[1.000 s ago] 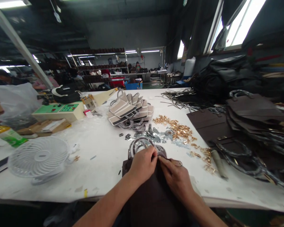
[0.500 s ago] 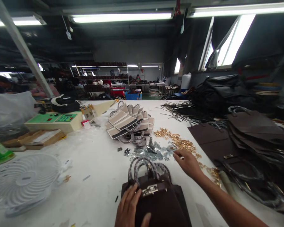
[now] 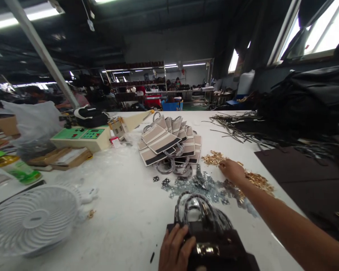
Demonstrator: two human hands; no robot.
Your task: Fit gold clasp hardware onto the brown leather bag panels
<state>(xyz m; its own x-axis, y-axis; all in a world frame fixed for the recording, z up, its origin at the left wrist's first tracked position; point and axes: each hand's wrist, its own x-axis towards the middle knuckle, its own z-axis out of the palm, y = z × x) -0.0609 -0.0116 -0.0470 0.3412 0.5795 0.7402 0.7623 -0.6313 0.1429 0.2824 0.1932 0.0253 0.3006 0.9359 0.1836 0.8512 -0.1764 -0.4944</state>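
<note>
A dark brown handbag (image 3: 214,244) with plastic-wrapped handles (image 3: 199,209) and a shiny metal clasp (image 3: 207,249) lies at the front of the table. My left hand (image 3: 176,248) rests on its upper left part, fingers stretched out over the surface and not wrapped round it. Farther off, my right hand (image 3: 233,171) reaches into loose gold metal fittings (image 3: 258,180). Its fingertips are drawn together low over the pile, and whatever is between them is hidden. Thin perforated metal plates (image 3: 199,184) are scattered between the bag and the fittings.
Beige handbags (image 3: 169,141) are heaped at the table's middle. On the left are a white fan (image 3: 35,218), a green-topped machine (image 3: 81,137) and a bottle (image 3: 17,167). Dark strips (image 3: 231,126) and brown bag pieces (image 3: 288,169) lie on the right. Other people sit in the background.
My right hand has moved away from me, from beside the metal plates to the gold fittings, and its fingers have closed. The view has turned left; my left hand stays on the handbag.
</note>
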